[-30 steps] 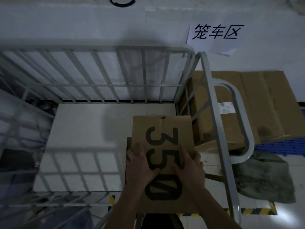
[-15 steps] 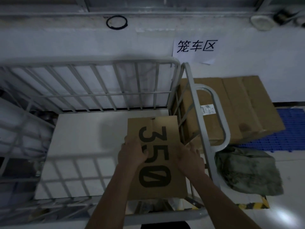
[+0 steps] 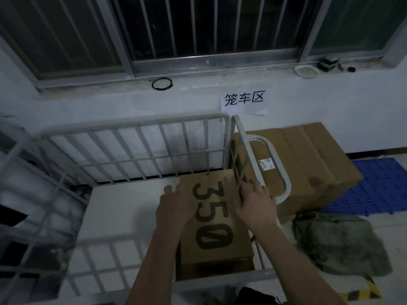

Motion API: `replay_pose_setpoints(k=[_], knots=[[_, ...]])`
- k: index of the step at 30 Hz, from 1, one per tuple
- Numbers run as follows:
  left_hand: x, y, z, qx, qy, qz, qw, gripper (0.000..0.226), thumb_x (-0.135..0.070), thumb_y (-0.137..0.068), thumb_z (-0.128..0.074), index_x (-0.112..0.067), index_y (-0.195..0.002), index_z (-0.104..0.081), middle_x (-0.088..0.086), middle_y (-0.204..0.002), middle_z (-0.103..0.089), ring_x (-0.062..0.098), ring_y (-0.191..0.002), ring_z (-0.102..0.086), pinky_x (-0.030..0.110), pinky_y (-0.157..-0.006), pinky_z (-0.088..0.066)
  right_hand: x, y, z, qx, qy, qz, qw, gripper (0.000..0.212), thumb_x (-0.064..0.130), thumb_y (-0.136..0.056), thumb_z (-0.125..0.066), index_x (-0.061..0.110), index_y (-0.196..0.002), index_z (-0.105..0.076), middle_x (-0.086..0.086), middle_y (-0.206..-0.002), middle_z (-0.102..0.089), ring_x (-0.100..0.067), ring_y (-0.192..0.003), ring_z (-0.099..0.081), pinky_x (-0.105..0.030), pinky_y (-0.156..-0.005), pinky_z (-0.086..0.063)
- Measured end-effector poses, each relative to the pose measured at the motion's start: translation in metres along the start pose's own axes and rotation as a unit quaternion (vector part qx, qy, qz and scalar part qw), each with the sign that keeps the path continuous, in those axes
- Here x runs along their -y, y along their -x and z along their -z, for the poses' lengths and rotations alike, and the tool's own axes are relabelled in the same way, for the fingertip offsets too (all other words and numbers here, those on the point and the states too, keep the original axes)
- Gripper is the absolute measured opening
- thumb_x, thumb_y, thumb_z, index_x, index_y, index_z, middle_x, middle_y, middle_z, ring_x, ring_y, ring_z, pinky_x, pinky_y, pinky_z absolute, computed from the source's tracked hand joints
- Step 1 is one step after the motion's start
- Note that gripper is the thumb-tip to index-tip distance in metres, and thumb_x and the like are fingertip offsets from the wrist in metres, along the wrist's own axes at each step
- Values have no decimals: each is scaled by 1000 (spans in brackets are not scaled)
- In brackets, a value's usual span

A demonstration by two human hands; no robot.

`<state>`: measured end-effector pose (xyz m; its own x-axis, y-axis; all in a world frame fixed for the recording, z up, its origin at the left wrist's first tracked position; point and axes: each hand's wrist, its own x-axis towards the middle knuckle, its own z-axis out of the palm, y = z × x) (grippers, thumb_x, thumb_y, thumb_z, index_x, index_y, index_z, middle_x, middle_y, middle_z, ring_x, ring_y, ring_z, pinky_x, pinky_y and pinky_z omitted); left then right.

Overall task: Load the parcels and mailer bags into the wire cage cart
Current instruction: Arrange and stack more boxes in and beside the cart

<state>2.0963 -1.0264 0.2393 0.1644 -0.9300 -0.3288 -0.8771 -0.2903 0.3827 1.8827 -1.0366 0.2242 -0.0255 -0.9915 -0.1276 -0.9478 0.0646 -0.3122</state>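
Observation:
A brown cardboard parcel (image 3: 214, 219) printed "350" lies flat inside the wire cage cart (image 3: 141, 133), on the cart's white floor and against its right side wall. My left hand (image 3: 176, 205) rests on the parcel's left edge with spread, fairly straight fingers. My right hand (image 3: 255, 203) lies on its right edge, fingers extended beside the cage wires. A second brown box edge shows under the parcel's near end.
A large cardboard box (image 3: 312, 164) stands outside the cart to the right, behind the cart's handle loop (image 3: 284, 175). A grey-green sack (image 3: 339, 241) lies on the floor near a blue plastic pallet (image 3: 383, 186). White bags (image 3: 26, 194) sit left of the cage.
The parcel has gone forward and down into the cart's right side. Both hands have slid from gripping it to lying along its edges. My head has tilted up.

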Motion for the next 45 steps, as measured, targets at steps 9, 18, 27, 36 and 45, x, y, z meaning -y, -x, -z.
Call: replay_pose_setpoints(k=[9, 18, 27, 36, 45], knots=[[3, 31, 22, -15, -38, -33, 999, 84, -60, -93, -52, -32, -158, -7, 11, -163, -12, 34, -141, -29, 46, -111, -36, 12, 20, 13, 19, 12, 45, 999, 56, 45, -90, -56, 28, -142, -47, -2, -133, -51, -28, -122, -49, -46, -99, -48], [11, 28, 12, 30, 3, -13, 999, 80, -58, -92, -53, -28, -157, -15, 14, -155, -27, 35, -134, -38, 45, -107, -40, 5, 41, 14, 12, 3, 48, 999, 49, 39, -91, -56, 22, -137, -53, -4, -140, -47, -27, -124, -47, -43, -98, -47], [-24, 18, -1, 36, 10, -42, 998, 76, -51, -91, -55, -23, -154, -24, 14, -155, -28, 36, -132, -41, 47, -106, -41, -15, 40, 24, -16, -8, 11, 1000, 41, 40, -90, -56, 20, -126, -59, -8, -134, -50, -29, -119, -51, -44, -91, -51], [-69, 9, -20, 5, 8, -61, 998, 65, -48, -96, -51, -26, -152, -28, 8, -138, -47, 29, -120, -50, 40, -95, -48, -49, 18, 38, -17, -42, 20, 999, 46, 34, -95, -56, 20, -138, -53, -7, -147, -42, -29, -130, -44, -45, -102, -46], [-201, -5, -84, -30, -40, -59, 997, 54, -45, -96, -49, -21, -142, -37, 12, -144, -40, 32, -118, -51, 45, -94, -50, -182, -22, 64, -21, -97, 30, 995, 43, 34, -89, -60, 23, -131, -58, -6, -145, -46, -33, -122, -51, -44, -95, -49]])
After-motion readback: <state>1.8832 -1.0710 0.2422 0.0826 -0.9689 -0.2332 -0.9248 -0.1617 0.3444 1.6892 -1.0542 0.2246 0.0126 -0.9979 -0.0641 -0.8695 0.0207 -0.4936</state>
